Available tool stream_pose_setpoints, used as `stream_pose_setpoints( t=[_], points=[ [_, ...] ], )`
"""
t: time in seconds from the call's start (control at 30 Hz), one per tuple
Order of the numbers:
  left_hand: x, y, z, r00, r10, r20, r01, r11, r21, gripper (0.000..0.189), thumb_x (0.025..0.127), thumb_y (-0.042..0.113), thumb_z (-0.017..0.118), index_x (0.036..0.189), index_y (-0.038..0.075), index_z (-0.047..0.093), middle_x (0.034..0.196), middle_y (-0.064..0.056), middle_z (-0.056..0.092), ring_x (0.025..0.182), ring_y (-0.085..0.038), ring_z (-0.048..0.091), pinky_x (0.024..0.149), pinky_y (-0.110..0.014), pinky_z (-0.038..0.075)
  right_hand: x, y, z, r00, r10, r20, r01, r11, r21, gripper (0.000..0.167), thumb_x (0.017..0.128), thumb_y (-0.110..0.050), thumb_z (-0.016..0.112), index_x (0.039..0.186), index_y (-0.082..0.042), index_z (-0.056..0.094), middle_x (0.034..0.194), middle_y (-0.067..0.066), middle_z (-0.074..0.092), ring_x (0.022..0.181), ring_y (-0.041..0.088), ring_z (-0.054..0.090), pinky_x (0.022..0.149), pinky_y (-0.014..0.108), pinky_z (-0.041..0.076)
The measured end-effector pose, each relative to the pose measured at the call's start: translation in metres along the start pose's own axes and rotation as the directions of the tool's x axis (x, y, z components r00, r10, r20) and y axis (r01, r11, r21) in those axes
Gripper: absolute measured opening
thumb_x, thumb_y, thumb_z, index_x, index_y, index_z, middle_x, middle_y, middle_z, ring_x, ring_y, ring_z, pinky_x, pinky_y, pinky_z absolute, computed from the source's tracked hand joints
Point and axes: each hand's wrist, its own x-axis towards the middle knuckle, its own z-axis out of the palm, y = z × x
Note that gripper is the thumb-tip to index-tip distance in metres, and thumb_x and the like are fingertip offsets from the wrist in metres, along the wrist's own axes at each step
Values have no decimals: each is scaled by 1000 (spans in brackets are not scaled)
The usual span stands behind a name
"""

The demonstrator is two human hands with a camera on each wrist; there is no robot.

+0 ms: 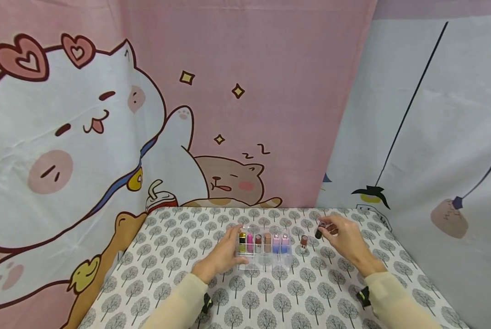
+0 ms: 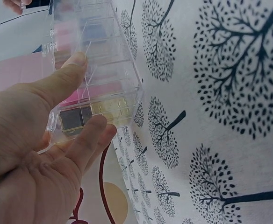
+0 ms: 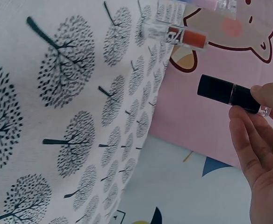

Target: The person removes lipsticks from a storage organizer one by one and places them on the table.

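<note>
My left hand grips the left end of a clear plastic lipstick organizer, with the thumb on one face and the fingers round the end, as the left wrist view shows. Several lipsticks stand in its compartments: a gold-and-black one at the left end, then a bright pink one, brownish ones and pink-and-blue ones. My right hand pinches a black lipstick tube by one end, above the cloth. Between that hand and the organizer, a reddish-brown lipstick with a clear base stands upright.
A white cloth with grey tree prints covers the table. Behind it hangs a pink curtain with cartoon animals, and a pale curtain hangs on the right. Small dark straps show by both wrists.
</note>
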Motion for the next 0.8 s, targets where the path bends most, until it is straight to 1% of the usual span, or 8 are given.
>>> stream_pose_setpoints(
  t=[0.13,0.17,0.27,0.3,0.37,0.47,0.63,0.8],
  points=[
    [0,0,0,1000,2,3,-2,1000,1,115,94,22,99,181,2,26,182,-32,37,122,-41,75,126,-65,58,-4,3,1,999,21,40,-21,1000,12,33,92,4,94,123,0,83,105,16,87,79,23,83,70,33,73],
    [0,0,0,1000,2,3,-2,1000,2,114,94,22,99,181,3,26,182,-32,37,123,-42,75,126,-65,58,-5,4,2,998,28,50,-28,1000,11,32,93,4,94,123,0,83,105,16,87,79,22,83,70,33,73],
    [0,-1,0,1000,0,0,0,1000,6,115,94,23,99,181,4,26,183,-33,36,135,-49,72,130,-65,54,-8,6,5,996,37,82,-37,999,5,31,93,3,94,123,1,83,108,18,87,80,24,84,70,34,73],
    [0,-1,0,1000,-1,-1,1,1000,7,115,94,24,99,181,4,26,183,-34,35,141,-51,69,132,-66,52,-9,7,7,995,40,94,-41,999,1,31,94,3,94,123,1,83,108,18,87,80,24,84,70,34,73],
    [0,-1,0,1000,-5,0,5,1000,6,115,95,24,98,182,4,26,184,-34,34,148,-54,65,134,-66,50,-12,8,10,992,49,117,-49,999,-4,31,94,3,94,123,0,83,109,18,88,80,24,85,70,35,74],
    [0,-2,1,1000,-5,1,5,1000,1,115,95,24,98,182,4,26,183,-33,35,150,-54,63,135,-66,49,-16,9,14,988,56,147,-55,998,-10,31,93,2,95,123,-1,84,108,16,88,80,22,85,71,34,74],
    [0,-3,2,1000,-3,2,3,1000,-3,115,94,23,99,181,4,26,182,-34,36,157,-56,57,136,-67,47,-20,8,20,987,58,152,-56,998,-19,32,93,1,95,123,-1,85,109,17,88,79,20,84,70,33,73],
    [1,-3,1,1000,-7,1,7,1000,-8,115,95,23,98,182,5,25,185,-35,32,162,-57,52,138,-67,43,-21,9,24,987,49,152,-48,999,-6,32,92,2,96,121,-1,84,110,17,88,78,21,84,69,30,72]
  ],
)
